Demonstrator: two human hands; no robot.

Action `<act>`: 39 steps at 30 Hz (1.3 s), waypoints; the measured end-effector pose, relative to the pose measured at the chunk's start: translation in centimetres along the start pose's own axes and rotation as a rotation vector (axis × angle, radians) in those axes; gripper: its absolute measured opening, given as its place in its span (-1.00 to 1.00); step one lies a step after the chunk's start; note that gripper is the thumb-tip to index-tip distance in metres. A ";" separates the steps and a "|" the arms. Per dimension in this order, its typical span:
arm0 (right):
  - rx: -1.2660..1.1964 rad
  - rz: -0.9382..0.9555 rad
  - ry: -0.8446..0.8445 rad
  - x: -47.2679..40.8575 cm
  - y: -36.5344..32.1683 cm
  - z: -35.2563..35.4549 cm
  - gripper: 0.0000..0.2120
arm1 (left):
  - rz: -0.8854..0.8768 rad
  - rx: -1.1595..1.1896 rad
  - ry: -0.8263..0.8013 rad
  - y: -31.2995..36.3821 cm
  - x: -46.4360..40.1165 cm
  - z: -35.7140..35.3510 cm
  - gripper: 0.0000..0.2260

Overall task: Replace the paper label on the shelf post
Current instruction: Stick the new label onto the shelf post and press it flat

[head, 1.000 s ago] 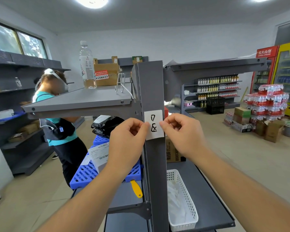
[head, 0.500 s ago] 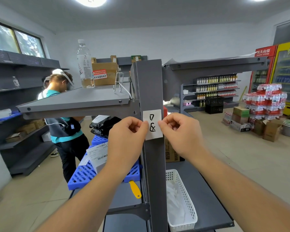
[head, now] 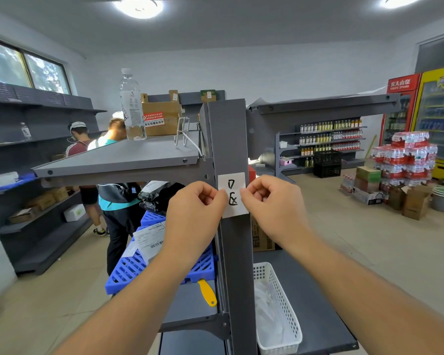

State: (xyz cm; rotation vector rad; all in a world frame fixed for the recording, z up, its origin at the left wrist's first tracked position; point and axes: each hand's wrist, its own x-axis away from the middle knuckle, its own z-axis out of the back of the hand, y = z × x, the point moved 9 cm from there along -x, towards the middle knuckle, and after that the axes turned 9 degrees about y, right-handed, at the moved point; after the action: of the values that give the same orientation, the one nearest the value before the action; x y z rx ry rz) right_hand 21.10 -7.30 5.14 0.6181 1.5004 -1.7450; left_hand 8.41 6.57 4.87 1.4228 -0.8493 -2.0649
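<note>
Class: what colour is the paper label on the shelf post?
White with black marks, head view.

The paper label (head: 232, 193) has both side edges covered at mid-height by the fingertips of the left hand (head: 193, 208) and the right hand (head: 274, 204), and whether each grip pinches the paper or only presses it to the shelf post (head: 237, 265) cannot be told. The post runs out past the bottom edge, as do both forearms and the white basket (head: 277, 311). Behind the upper shelf (head: 118, 160), two people are hidden from the shoulders down, and the print on the water bottle (head: 131, 106) is too small to read.
</note>
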 end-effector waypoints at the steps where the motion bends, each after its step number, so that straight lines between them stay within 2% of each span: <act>1: 0.004 -0.002 -0.002 0.0 0.0 0.0 -0.85 | -0.002 -0.004 -0.001 0.0 0.0 0.0 -0.83; 15: 0.059 -0.024 0.009 0.4 0.1 0.0 -0.82 | -0.021 -0.082 0.009 0.2 -0.3 0.2 -0.79; 19: 0.081 -0.018 0.011 0.4 0.1 0.1 -0.80 | -0.041 -0.129 -0.020 0.1 -0.5 0.2 -0.74; 26: 0.040 -0.013 0.011 -0.1 0.6 0.8 -0.83 | -0.073 -0.232 -0.137 -0.6 -0.8 0.4 -0.86; 31: -0.028 -0.001 0.021 -1.1 -0.2 0.8 -0.83 | -0.106 -0.243 -0.117 1.1 -1.2 0.4 -0.63; 34: -0.037 -0.013 0.011 -1.6 -0.5 0.3 -0.79 | -0.170 -0.333 -0.061 2.3 -2.0 0.3 -0.45; 36: -0.041 -0.026 0.005 -1.7 -0.3 0.0 -0.78 | -0.203 -0.381 -0.052 2.5 -2.3 0.1 -0.42; 39: -0.060 -0.053 -0.006 -1.6 0.4 -0.2 -0.77 | -0.226 -0.398 -0.059 2.2 -2.3 -0.1 -0.48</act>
State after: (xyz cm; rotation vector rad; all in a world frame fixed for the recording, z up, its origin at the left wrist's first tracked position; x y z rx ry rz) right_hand 22.39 -6.72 6.06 0.5468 1.5719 -1.7337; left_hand 9.41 6.65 7.93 1.2865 -0.2795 -2.2905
